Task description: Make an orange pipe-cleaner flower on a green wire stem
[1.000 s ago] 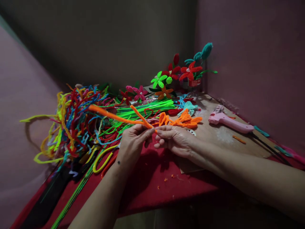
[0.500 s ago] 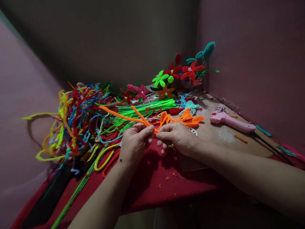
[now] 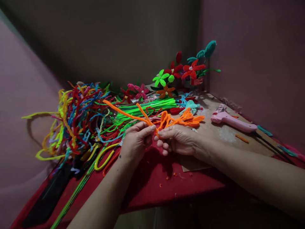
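Observation:
Between my two hands is an orange pipe cleaner point(image 3: 126, 113), bent so that two loose ends point up and to the left. My left hand point(image 3: 138, 138) pinches it with thumb and forefinger where the two ends come together. Close beside it, my right hand point(image 3: 177, 138) pinches the lower end, and the fingertips nearly touch. Just behind the right hand lie orange pipe-cleaner petals point(image 3: 188, 119) in looped shapes. Scissors with a yellow and a red handle point(image 3: 105, 157) rest left of my left wrist, their blades mostly hidden.
A tangled heap of coloured pipe cleaners point(image 3: 78, 121) fills the left. Green pipe cleaners point(image 3: 152, 106) lie behind my hands, with finished flowers point(image 3: 192, 70) at the back. A pink glue gun point(image 3: 234, 122) rests on a board point(image 3: 224, 146) at right. Orange scraps point(image 3: 168, 178) dot the red cloth point(image 3: 152, 194).
The orange pipe cleaner has shifted slightly right, with its loose ends swinging a little. My right hand has turned slightly at the pinch, while the left stays nearly in place.

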Tool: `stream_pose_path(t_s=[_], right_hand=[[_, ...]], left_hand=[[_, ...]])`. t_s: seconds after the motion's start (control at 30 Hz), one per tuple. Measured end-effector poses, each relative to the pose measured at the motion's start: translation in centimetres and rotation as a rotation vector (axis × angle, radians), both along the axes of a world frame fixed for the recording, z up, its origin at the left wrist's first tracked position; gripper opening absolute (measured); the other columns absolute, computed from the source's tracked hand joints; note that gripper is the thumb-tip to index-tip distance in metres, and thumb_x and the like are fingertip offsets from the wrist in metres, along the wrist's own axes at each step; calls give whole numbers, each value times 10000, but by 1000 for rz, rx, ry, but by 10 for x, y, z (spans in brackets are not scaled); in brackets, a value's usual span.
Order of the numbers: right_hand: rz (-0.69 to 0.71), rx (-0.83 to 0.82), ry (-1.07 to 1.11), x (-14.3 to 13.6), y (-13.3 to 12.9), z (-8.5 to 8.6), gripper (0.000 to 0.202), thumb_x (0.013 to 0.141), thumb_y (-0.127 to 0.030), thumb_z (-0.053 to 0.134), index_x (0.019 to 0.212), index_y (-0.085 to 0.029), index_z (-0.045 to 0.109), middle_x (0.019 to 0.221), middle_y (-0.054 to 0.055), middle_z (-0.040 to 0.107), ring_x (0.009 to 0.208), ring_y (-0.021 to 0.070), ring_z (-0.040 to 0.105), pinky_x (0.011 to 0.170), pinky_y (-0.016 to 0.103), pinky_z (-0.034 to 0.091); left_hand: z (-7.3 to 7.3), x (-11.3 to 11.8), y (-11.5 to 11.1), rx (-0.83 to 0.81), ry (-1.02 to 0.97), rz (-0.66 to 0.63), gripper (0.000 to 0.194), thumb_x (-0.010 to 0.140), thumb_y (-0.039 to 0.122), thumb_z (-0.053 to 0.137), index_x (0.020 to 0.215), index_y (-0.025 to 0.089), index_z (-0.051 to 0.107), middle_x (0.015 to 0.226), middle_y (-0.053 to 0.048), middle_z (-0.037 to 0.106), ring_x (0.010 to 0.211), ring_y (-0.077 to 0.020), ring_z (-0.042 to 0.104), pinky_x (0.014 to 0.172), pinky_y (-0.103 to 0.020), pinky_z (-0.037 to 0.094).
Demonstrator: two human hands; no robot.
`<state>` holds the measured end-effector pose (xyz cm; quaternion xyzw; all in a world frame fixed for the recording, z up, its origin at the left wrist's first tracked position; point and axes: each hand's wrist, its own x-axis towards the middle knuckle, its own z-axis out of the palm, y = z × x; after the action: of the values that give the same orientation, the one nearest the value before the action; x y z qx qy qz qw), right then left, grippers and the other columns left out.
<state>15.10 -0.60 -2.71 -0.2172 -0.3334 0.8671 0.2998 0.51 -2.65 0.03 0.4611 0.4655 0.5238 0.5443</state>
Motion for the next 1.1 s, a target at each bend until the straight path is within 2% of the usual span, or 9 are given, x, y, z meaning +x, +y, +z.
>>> stream_pose_path(t_s=[0.1, 0.23, 0.33, 0.53, 0.67, 0.8, 0.93, 1.1], right_hand=[[33, -133, 87, -1, -1, 1, 125, 780, -50, 493, 734, -86, 604, 579, 27, 591, 482, 79, 538, 491, 214, 504], [32, -163, 121, -3, -4, 3, 98, 765, -42, 526, 748, -88, 610, 575, 5, 579, 470, 55, 515, 491, 179, 489], [-9, -95, 69, -4, -3, 2, 94, 755, -52, 543, 688, -86, 599, 540, -3, 559, 440, 54, 493, 488, 203, 500], [-150, 179, -132, -4, 0, -1, 112, 734, -102, 578, 622, -91, 581, 545, 30, 597, 415, 100, 530, 457, 271, 500], [-168, 309, -227, -2, -1, 1, 124, 718, -174, 616, 622, -95, 605, 579, 42, 619, 459, 104, 553, 498, 252, 465], [-271, 433, -316, -2, -2, 3, 133, 676, -199, 657, 594, -97, 635, 556, 22, 605, 490, 75, 510, 509, 215, 383], [-265, 416, -455, -2, -1, 3, 165, 657, -213, 662, 535, -116, 608, 401, -22, 502, 362, 58, 379, 406, 228, 229], [-218, 361, -381, -1, 1, 1, 151, 642, -218, 667, 549, -126, 594, 405, -36, 468, 366, 54, 330, 414, 242, 176]], left_hand=[[1, -1, -1, 1, 4, 19, 224, 651, 216, 709, 576, 132, 515, 476, 57, 436, 406, -35, 409, 409, -149, 326], [2, -2, 0, -17, -16, 9, 202, 631, 214, 725, 594, 127, 547, 491, 48, 468, 425, -46, 451, 434, -158, 356], [1, -1, 0, -5, -7, 0, 192, 640, 222, 717, 596, 124, 558, 499, 37, 490, 430, -46, 442, 420, -154, 337], [0, 2, 1, -23, -84, 30, 189, 622, 206, 714, 585, 127, 547, 448, 56, 442, 406, -39, 388, 406, -155, 320], [0, 1, 3, -52, -110, 26, 163, 618, 181, 706, 595, 125, 554, 451, 57, 441, 402, -32, 385, 416, -152, 325], [1, 1, 1, -74, -25, -21, 124, 628, 196, 692, 647, 114, 600, 464, 49, 443, 399, -31, 379, 402, -151, 298], [5, 3, 0, -94, -17, 0, 150, 623, 174, 671, 582, 130, 534, 431, 69, 383, 365, -22, 304, 368, -152, 244], [7, 0, 1, -43, -25, -2, 146, 651, 150, 643, 599, 138, 507, 444, 67, 394, 364, -23, 282, 353, -156, 190]])
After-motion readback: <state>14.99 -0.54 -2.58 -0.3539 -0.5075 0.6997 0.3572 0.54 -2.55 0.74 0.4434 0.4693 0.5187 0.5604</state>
